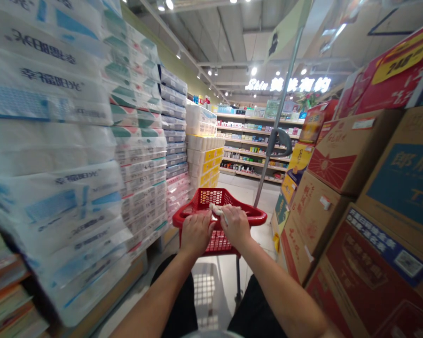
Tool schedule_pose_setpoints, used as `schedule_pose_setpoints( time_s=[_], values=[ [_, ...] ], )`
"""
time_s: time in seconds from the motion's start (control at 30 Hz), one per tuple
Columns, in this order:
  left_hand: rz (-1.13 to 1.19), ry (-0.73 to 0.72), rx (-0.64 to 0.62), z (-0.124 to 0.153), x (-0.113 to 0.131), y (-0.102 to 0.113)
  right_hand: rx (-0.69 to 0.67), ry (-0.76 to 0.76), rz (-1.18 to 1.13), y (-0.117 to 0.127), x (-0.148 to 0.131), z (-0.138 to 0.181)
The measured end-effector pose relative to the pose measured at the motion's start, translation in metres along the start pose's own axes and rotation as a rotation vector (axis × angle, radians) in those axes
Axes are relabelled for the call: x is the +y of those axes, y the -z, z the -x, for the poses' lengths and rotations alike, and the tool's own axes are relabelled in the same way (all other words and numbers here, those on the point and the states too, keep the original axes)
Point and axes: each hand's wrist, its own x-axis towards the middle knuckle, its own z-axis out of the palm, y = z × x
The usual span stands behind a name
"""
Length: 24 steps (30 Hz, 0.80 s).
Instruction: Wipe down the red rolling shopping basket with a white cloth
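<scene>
Left hand (196, 232) closed on the near rim of the red cart basket (256, 217). Right hand (237, 224) just beside it grips the same rim, white crumpled cloth (217, 209) pinned under its fingers. Basket is mid-aisle. Toilet paper packs (141, 141) stacked left, cardboard boxes (348, 150) right, shelves (250, 141) far.

Both arms bare and extended forward. Left forearm enters from 7 o'clock, right forearm from 5 o'clock, converging toward centre. Left hand (196, 233) is palm down with fingers curled closed. Right hand (237, 225) sits just beside it at its 3 o'clock, knuckles up, fingers likewise closed. Wrists straight.
</scene>
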Motion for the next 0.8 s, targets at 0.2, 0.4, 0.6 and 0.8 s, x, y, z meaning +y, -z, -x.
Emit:
schedule_pose_setpoints(
  time_s=[0.2, 0.4, 0.6, 0.8],
  values=[
    [0.016, 0.003, 0.006, 0.000, 0.000, -0.001, 0.219, 0.165, 0.019, -0.014, 0.009, 0.031],
    [0.041, 0.006, -0.011, -0.004, -0.001, -0.003, 0.108, 0.101, 0.009, -0.002, 0.007, 0.019],
    [0.048, 0.010, -0.013, -0.007, -0.002, -0.005, -0.135, -0.039, -0.008, 0.008, 0.004, -0.014],
    [0.058, 0.010, -0.029, -0.014, -0.004, -0.007, -0.298, -0.184, -0.001, 0.001, 0.015, -0.036]
  ],
)
